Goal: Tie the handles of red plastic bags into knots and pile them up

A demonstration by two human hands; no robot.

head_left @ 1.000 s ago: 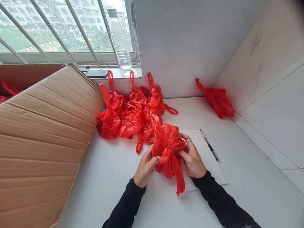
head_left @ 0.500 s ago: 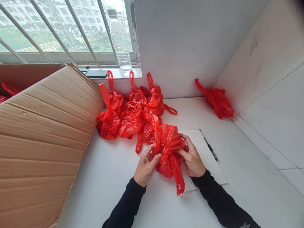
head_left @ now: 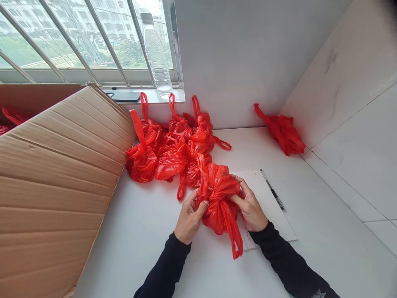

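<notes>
A knotted red plastic bag (head_left: 221, 198) is held between my two hands above the white table, its handle loop hanging toward me. My left hand (head_left: 190, 217) grips its left side, thumb on the front. On its right side my right hand (head_left: 250, 205) holds it, the fingertips partly hidden behind the plastic. Just beyond sit several tied red bags (head_left: 172, 159), bunched together against the wall. Under the held bag and my right hand lies a white sheet of paper (head_left: 263, 198) with a black pen (head_left: 274, 192) along its right edge.
A big cardboard box (head_left: 62, 178) with red bags inside fills the left side. Another red bag (head_left: 285, 134) lies by the right wall corner. On the window sill are a clear bottle (head_left: 159, 62) and a dark phone (head_left: 125, 96).
The held bag has shifted slightly down and tilted a little, its loop hanging lower. Both hands keep their grip and have barely moved.
</notes>
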